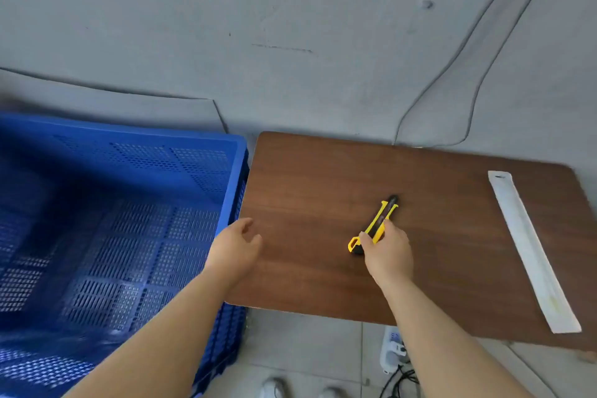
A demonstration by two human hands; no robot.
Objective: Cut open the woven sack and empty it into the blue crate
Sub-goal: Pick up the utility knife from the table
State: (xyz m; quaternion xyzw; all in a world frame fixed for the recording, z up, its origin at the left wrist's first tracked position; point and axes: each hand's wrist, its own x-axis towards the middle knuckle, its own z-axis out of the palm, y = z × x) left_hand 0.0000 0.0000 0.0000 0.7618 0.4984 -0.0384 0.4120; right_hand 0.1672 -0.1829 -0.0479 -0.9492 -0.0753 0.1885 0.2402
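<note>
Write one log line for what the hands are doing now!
right hand: fingers on yellow knife on brown board | left hand: open, empty | blue crate: empty | sack: unseen

Open tabletop [307,191] between blue crate [237,171] and knife [374,223].

the blue crate [122,220], perforated and empty, stood left of the counter [323,178]; a yellow-black utility knife [379,220] lay flat on it.

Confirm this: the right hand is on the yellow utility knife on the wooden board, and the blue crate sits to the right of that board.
One thing is wrong. In the head view the blue crate sits to the left of the wooden board, not the right. The right hand is indeed on the yellow utility knife there.
</note>
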